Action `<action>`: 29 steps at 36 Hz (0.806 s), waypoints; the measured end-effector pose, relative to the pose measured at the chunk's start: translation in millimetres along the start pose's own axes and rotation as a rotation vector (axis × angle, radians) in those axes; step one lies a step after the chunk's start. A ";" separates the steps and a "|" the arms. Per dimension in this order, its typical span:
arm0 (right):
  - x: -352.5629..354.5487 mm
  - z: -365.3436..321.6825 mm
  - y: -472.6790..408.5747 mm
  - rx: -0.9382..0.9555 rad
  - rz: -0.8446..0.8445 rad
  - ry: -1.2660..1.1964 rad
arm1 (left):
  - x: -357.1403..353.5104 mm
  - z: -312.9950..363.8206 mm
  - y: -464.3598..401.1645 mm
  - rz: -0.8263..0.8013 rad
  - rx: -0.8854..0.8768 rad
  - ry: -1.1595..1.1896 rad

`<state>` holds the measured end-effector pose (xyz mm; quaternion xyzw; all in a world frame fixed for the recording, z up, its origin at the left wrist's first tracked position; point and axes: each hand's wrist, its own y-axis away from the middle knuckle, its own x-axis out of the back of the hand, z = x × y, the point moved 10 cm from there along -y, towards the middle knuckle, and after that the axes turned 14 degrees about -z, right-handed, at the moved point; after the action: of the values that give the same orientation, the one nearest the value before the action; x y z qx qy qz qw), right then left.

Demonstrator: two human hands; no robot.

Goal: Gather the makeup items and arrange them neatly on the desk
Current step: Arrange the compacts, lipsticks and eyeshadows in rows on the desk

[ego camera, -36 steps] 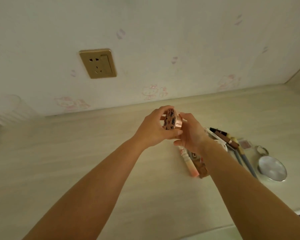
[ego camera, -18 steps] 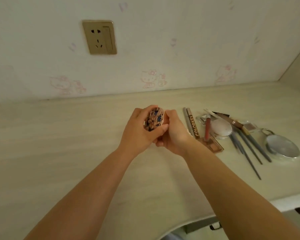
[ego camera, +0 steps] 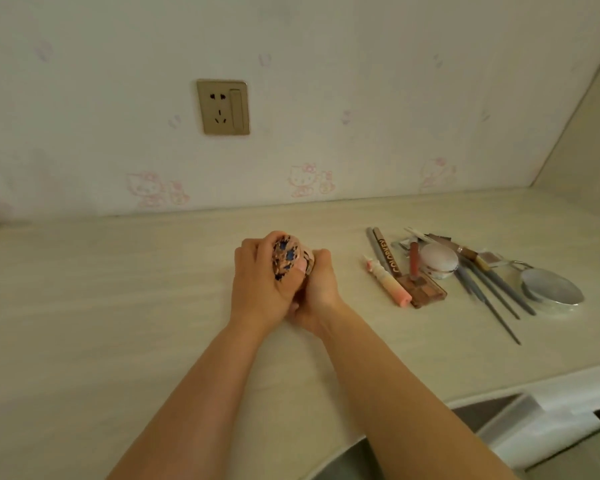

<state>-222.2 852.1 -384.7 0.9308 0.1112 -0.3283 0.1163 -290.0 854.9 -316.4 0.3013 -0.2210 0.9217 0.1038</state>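
**Round compact held in both hands above the desk**

I hold a round patterned compact (ego camera: 289, 258) on edge between both hands, over the pale desk (ego camera: 118, 306). My left hand (ego camera: 260, 282) wraps it from the left, fingers curled over its top rim and thumb pressed against its decorated face. My right hand (ego camera: 317, 289) closes on it from the right side, fingers curled behind and under the case. Both hands touch each other at the base.

The other makeup items lie to the right of my right hand, well apart from it. Nearest is a pink-and-cream tube (ego camera: 388, 280), with a brown pencil marked COLORKEY (ego camera: 387, 252) just beside it. An eyeshadow palette (ego camera: 425, 287) lies next, a red stick (ego camera: 414, 259) resting on it. Beyond sit a white round puff case (ego camera: 439, 259), several slim grey-handled brushes (ego camera: 489, 292), and a round metal mirror (ego camera: 551, 285) farthest right.

A wall socket (ego camera: 223, 106) is mounted on the wall beyond my left hand.
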 end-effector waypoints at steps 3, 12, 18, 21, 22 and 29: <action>4.3 4.9 -2.1 0.041 0.002 -0.056 | -7.5 -3.8 -2.2 -0.048 0.022 -0.038; 0.7 5.0 -4.3 -0.024 -0.120 0.023 | 0.8 -24.9 0.7 0.064 0.097 0.079; 7.4 -1.0 -4.4 0.077 -0.038 0.230 | 4.7 -31.2 6.1 0.088 0.143 0.116; 12.2 -14.9 4.3 0.171 0.070 0.509 | 5.3 -35.4 10.5 0.096 0.175 0.147; 14.8 -21.8 9.4 0.224 0.128 0.586 | 5.4 -36.9 12.1 0.094 0.183 0.171; 23.7 -40.8 27.4 0.355 0.340 0.782 | 5.1 -39.2 12.8 0.070 0.179 0.299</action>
<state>-172.6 841.0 -364.9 0.9953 -0.0653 0.0575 -0.0436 -318.2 862.4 -346.0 0.1608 -0.1303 0.9754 0.0762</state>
